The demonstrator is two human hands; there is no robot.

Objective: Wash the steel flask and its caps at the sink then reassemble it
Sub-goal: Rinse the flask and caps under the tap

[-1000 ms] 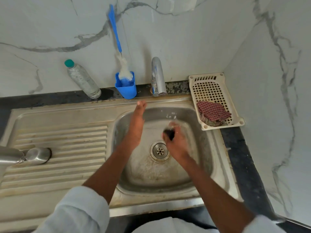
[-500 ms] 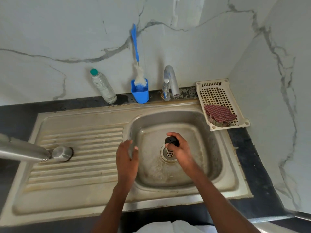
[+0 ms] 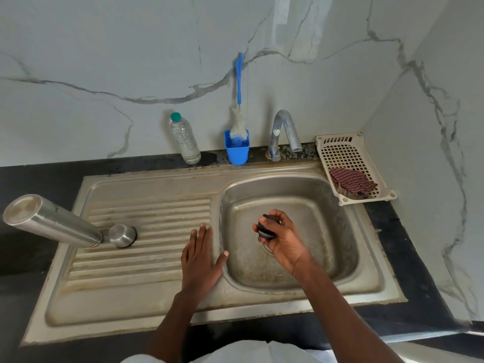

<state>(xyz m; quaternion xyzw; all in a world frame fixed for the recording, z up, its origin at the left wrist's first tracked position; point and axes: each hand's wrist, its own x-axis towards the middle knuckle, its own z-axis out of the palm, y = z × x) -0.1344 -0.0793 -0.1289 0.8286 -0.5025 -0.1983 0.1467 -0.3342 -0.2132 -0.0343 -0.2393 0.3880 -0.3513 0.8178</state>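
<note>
your left hand (image 3: 201, 258) lies flat, palm down, fingers straight and close together, thumb spread out to the right. your right hand (image 3: 281, 238) is raised, fingers and thumb curled in a tight grip round a small dark cap (image 3: 265, 227). both forearms reach forward, bare below white sleeves.

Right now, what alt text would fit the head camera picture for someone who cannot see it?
A person's right hand holds a small black cap over a steel sink basin, while the left hand rests open on the draining board. A steel flask and a steel cap stand upside down on the board's left.
</note>
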